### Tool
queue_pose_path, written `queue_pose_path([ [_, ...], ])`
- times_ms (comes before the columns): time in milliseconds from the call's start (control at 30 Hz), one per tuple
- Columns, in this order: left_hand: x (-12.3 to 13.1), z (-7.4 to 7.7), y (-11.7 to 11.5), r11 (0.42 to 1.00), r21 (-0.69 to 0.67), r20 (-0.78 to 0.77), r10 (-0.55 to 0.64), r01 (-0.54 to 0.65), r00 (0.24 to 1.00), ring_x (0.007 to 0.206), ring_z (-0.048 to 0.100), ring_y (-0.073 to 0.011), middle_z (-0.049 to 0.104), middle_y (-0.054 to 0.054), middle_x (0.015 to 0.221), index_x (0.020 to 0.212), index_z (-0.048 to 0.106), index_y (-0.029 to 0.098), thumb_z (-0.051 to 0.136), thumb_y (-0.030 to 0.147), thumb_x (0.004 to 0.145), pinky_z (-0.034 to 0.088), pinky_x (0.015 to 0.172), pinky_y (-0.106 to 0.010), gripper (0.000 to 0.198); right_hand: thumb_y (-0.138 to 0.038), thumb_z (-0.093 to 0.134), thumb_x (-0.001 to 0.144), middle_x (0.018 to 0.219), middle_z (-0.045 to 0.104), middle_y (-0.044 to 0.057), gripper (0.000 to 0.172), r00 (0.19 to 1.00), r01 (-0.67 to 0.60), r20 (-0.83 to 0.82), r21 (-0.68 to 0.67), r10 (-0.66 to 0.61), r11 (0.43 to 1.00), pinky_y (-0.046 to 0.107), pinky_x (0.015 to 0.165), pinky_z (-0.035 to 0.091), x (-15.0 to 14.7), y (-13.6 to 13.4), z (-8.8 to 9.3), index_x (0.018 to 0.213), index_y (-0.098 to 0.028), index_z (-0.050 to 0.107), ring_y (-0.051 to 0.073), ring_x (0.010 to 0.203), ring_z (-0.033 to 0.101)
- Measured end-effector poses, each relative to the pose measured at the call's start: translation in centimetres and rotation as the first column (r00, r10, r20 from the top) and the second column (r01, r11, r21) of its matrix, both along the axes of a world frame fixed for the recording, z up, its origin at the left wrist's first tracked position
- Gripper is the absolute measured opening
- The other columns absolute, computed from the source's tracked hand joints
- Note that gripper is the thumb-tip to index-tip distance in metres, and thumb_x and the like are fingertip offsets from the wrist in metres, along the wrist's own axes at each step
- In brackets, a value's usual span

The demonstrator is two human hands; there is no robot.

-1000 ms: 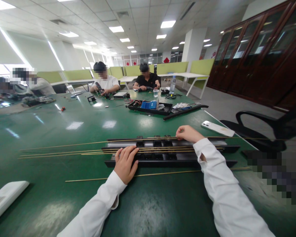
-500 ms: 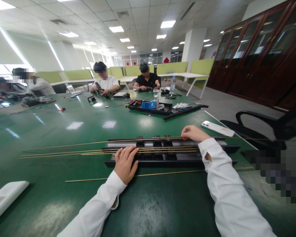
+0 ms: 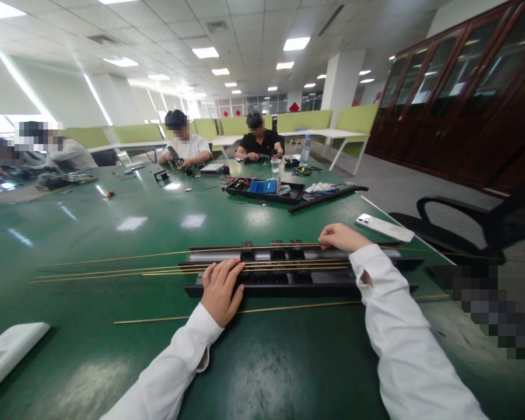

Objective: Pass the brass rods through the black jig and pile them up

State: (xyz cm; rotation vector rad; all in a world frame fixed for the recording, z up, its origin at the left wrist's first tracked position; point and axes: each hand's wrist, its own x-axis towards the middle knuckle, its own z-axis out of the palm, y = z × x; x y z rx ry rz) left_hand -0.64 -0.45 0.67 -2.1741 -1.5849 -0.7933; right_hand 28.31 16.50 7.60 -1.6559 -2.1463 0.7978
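Observation:
A long black track-like housing [image 3: 297, 279] lies across the green table [image 3: 157, 227] in front of me. Several thin brass rods [image 3: 114, 270] run along it and stick out to the left; one more rod [image 3: 157, 318] lies on the table nearer to me. My left hand [image 3: 221, 289] rests flat on the housing's left part, fingers stretched over the rods. My right hand [image 3: 342, 237] is curled at the housing's far edge, fingertips pinching the rearmost rod [image 3: 126, 256].
A white phone [image 3: 385, 228] lies to the right of my right hand. A black tray [image 3: 266, 191] with blue parts and a long black strip [image 3: 328, 198] lie farther off. A white object [image 3: 9, 353] sits at bottom left. Other people work at the far end. A black chair [image 3: 464, 227] stands right.
My right hand slid a little to the right along the rearmost rod, then held still. My left hand has stayed put.

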Motion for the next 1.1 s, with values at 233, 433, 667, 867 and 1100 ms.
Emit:
queue_pose_path([
  [233,0.3,0.0,0.0,1.0,0.011,0.0,0.002,-0.002,1.0,0.115,0.04,-0.0223,0.048,-0.009,0.123,0.12,0.043,0.018,0.04,0.022,0.082,0.019,0.099,-0.041,0.038,-0.02,0.052,0.064,0.069,0.069,0.005,0.007,0.992,-0.099,-0.071,0.022,0.101,0.995,0.021,0.067,0.046,-1.5,-0.8,0.6,0.065,-0.016,0.057,0.015,0.069,0.063],
  [433,0.5,0.3,0.1,1.0,0.008,0.004,-0.002,0.002,1.0,0.116,0.04,-0.0219,0.047,-0.009,0.124,0.12,0.042,0.019,0.039,0.022,0.082,0.019,0.099,-0.041,0.038,-0.018,0.051,0.064,0.064,0.068,0.004,0.007,0.994,-0.107,0.009,0.098,0.107,0.989,0.02,0.065,0.044,-2.5,-1.2,0.6,0.064,-0.016,0.058,0.015,0.068,0.061],
  [667,0.7,0.5,-0.1,1.0,0.007,0.006,-0.003,0.003,1.0,0.115,0.04,-0.0217,0.048,-0.009,0.123,0.12,0.042,0.018,0.04,0.022,0.082,0.019,0.099,-0.041,0.038,-0.019,0.051,0.062,0.06,0.066,0.003,0.008,0.997,-0.083,0.019,0.154,0.081,0.985,0.02,0.06,0.042,-2.5,-0.7,-0.1,0.062,-0.017,0.058,0.014,0.064,0.059],
  [867,0.6,0.5,-0.1,1.0,0.002,0.002,-0.002,0.002,1.0,0.115,0.04,-0.0219,0.047,-0.009,0.123,0.121,0.041,0.019,0.04,0.022,0.082,0.019,0.099,-0.042,0.039,-0.02,0.053,0.061,0.058,0.065,0.002,0.006,0.996,-0.082,-0.027,0.131,0.086,0.988,0.02,0.06,0.043,-2.2,-0.3,-0.6,0.063,-0.016,0.058,0.014,0.062,0.06],
  [1100,0.6,0.5,-0.2,1.0,0.005,-0.001,-0.003,0.003,1.0,0.115,0.04,-0.0224,0.048,-0.009,0.123,0.121,0.042,0.019,0.04,0.021,0.082,0.019,0.099,-0.042,0.039,-0.019,0.054,0.062,0.057,0.065,0.002,0.004,0.995,-0.083,-0.041,0.108,0.088,0.991,0.02,0.059,0.044,-2.1,-0.3,-0.5,0.063,-0.016,0.057,0.013,0.059,0.059],
])
